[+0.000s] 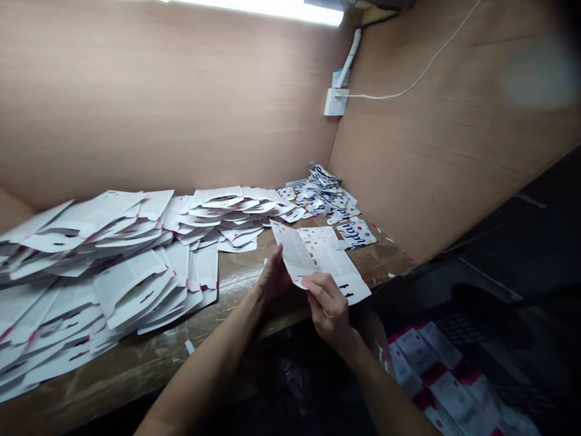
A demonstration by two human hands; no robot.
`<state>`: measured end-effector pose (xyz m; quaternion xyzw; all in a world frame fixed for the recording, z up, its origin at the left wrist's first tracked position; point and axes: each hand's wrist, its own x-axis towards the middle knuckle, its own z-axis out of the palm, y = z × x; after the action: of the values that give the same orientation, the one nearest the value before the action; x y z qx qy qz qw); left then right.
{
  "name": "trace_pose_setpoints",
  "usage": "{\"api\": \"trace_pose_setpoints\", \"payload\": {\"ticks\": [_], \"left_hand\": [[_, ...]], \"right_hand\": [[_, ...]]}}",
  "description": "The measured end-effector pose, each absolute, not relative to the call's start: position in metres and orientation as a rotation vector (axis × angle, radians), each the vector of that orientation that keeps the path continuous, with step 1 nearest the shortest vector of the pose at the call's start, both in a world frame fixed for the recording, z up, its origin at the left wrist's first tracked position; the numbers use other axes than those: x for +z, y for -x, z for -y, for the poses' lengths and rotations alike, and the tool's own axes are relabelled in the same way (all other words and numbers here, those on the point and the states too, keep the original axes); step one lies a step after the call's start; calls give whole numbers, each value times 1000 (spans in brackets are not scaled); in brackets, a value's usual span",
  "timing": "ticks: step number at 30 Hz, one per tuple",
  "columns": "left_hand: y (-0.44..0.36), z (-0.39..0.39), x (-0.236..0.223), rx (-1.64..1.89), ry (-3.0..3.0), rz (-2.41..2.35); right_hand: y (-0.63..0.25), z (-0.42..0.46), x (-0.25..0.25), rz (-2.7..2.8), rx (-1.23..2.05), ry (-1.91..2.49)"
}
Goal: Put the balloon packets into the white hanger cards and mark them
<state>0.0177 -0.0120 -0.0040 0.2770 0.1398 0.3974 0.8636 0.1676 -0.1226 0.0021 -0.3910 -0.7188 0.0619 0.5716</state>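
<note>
A white paper packet (293, 249) is held at a tilt above the front part of the worktop. My left hand (273, 274) grips its left edge, with the thumb in front and the other fingers hidden behind. At its lower corner my right hand (327, 303) pinches it between thumb and fingers. Just behind and to the right lies another white packet (347, 269) with a dark hang slot, partly covered by the held one; whether they touch I cannot tell. Small printed sheets (318, 236) show between the two.
Piles of white packets (136, 266) spread over the left of the brown worktop (240, 272). Folded dotted pieces with dark lettering (324, 194) heap up in the back corner. Cardboard walls (181, 109) enclose the worktop. More packets (454, 387) fill a dark crate at the lower right.
</note>
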Motion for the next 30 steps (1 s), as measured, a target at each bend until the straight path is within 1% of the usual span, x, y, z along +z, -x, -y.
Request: {"api": "trace_pose_setpoints", "payload": {"ticks": [3,6,7,9,11,12,14,16,18,21,23,25,27,30], "left_hand": [[-7,15,4,814,-509,-294],[-3,14,10,840,-460,-299],[-4,14,11,860,-450,-293],[-6,14,14,883,-435,-279],[-8,16,15,875,-426,-275],[-8,17,16,865,-422,-276],[-6,19,17,837,-410,-277],[-3,21,19,797,-399,-278],[-1,22,20,783,-390,-283],[-3,19,20,833,-378,-293],[-6,15,19,858,-366,-301],[-8,9,17,892,-346,-308],[-8,2,15,943,-325,-310],[-7,-4,14,992,-306,-320]], "right_hand": [[-147,119,1,1681,226,899],[-148,114,-2,1434,344,1095],[-152,111,-2,1281,453,1160],[-158,104,-1,1017,840,1181],[-162,96,2,888,1292,1051],[-162,92,4,854,1451,974],[-158,87,4,770,1548,911],[-150,86,-1,717,1473,972],[-141,88,-10,744,1327,1090],[-135,91,-23,899,1005,1251],[-145,85,-26,1055,895,1302],[-172,67,-21,1196,896,1333],[-216,38,-9,1246,800,1434],[-294,-14,15,1165,296,1743]]}}
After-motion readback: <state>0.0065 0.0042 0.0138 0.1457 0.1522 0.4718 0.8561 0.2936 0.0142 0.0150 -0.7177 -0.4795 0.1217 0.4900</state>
